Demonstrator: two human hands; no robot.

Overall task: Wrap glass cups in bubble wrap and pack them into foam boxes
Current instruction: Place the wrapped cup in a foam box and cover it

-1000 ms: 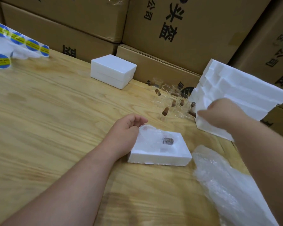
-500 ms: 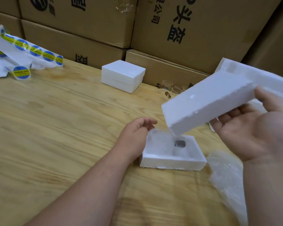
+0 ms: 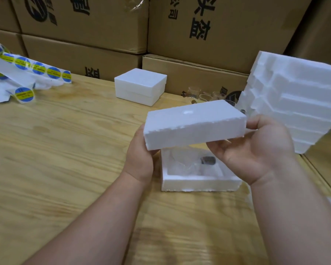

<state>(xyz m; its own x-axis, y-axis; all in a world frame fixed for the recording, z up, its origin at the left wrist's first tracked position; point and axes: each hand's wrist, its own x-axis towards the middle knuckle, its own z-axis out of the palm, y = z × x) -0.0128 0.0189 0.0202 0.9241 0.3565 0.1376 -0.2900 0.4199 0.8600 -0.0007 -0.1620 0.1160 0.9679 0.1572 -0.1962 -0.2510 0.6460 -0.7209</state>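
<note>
A white foam lid [image 3: 194, 123] hovers level above the open foam box [image 3: 197, 181] on the wooden table. My left hand [image 3: 139, 161] grips the lid's left end and my right hand [image 3: 256, 150] grips its right end from below. Inside the box lies a bubble-wrapped glass cup [image 3: 185, 163] with a dark handle end [image 3: 208, 160] showing. The lid hides the far part of the box. Several bare glass cups [image 3: 204, 96] stand behind the lid.
A closed foam box [image 3: 140, 86] sits further back. A stack of foam halves [image 3: 294, 100] leans at the right. Strips of round blue-and-yellow stickers [image 3: 27, 73] lie at the far left. Cardboard cartons [image 3: 208, 31] wall off the back.
My right hand took a foam lid from the stack and brought it over the open box. My left hand left the box's side and now grips the lid's left end.
</note>
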